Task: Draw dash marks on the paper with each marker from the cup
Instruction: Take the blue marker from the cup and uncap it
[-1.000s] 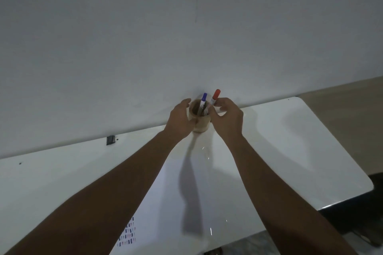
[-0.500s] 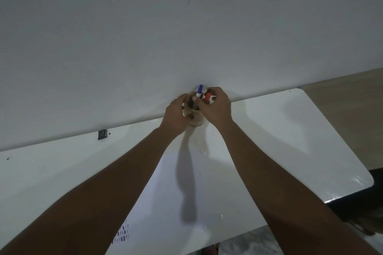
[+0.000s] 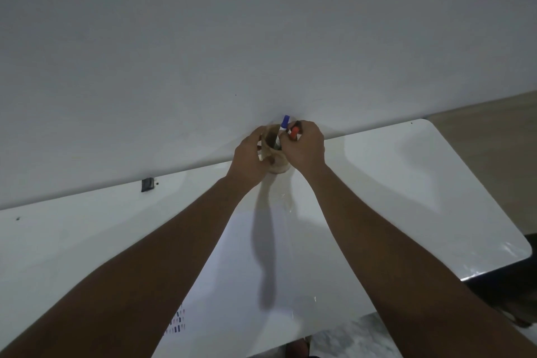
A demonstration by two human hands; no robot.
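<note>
Red marker going back into cup — right hand pushing it down.

Red marker (image 3: 294, 133) sits lower than a second ago, right hand (image 3: 303, 145) clamped on it; left hand (image 3: 249, 157) wraps cup (image 3: 276, 164) at table's 12 o'clock. Blue marker (image 3: 284, 125) stands inside. Paper (image 3: 232, 285) with dashes at 7 o'clock — colours hard to read, other markers hidden.

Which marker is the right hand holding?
The red-capped marker, pinched in the right hand. The blue-capped marker stands free in the cup.
</note>
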